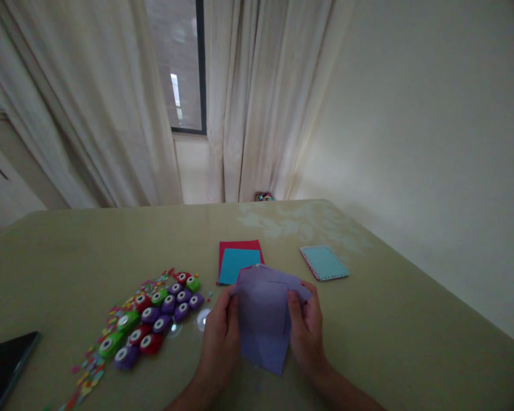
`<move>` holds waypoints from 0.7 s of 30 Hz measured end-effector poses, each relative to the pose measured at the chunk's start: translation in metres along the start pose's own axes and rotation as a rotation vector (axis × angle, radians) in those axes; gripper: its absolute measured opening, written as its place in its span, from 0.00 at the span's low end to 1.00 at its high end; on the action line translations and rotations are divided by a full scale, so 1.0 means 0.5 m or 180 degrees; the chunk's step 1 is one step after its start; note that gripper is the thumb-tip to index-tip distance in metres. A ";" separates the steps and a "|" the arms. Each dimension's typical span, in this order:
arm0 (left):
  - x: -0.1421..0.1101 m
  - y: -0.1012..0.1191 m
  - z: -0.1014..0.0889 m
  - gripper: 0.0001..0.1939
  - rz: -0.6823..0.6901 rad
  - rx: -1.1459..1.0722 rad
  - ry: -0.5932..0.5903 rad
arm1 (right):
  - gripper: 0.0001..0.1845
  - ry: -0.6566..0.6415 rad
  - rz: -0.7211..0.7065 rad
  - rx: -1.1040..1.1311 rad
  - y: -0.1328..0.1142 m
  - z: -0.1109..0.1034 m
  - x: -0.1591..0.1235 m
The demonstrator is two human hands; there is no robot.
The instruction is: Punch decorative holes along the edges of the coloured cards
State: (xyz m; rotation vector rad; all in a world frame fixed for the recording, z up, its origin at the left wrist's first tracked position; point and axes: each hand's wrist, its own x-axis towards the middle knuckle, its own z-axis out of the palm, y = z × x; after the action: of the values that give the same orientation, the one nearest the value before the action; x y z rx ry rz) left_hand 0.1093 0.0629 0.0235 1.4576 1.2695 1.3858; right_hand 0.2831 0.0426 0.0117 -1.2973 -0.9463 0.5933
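A piece of purple felt-like sheet [263, 319], with folds or layers in it, is held up between both hands over the table's near middle. My left hand [223, 325] pinches its left edge. On the right side, my right hand [306, 325] grips the edge with the thumb lying on the front face. A thin red edge shows at the sheet's top left. Just behind it lie a blue square sheet [235, 262] and, under that, a larger red square sheet [240, 245]. What the fingers do behind the purple sheet is hidden.
Several red, green and purple eye-like pieces [160, 317] lie left of my hands, beside scattered colourful bits [94, 365]. Two clear round discs, one a white-centred disc [203, 319], sit near them. A light blue stitched-edge square [324, 262] lies right; a dark tablet-like device [6, 365] left.
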 end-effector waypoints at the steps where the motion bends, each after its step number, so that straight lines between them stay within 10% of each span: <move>1: 0.002 0.006 -0.006 0.16 0.0077 0.0036 0.0045 | 0.24 -0.0104 -0.0106 0.0058 -0.001 -0.002 -0.001; 7: 0.014 0.017 -0.034 0.15 0.0426 0.0214 0.0404 | 0.20 -0.1266 -0.0673 0.0024 -0.008 -0.028 0.005; 21: 0.032 -0.022 -0.030 0.18 0.0621 0.0149 -0.0261 | 0.13 -0.0893 -0.1641 -0.0973 -0.035 -0.061 0.068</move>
State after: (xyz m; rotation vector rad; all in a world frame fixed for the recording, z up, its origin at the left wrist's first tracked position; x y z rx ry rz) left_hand 0.0916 0.0792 0.0190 1.6902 1.1395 1.4135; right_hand 0.3239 0.0507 0.0369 -1.1821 -1.5888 0.2323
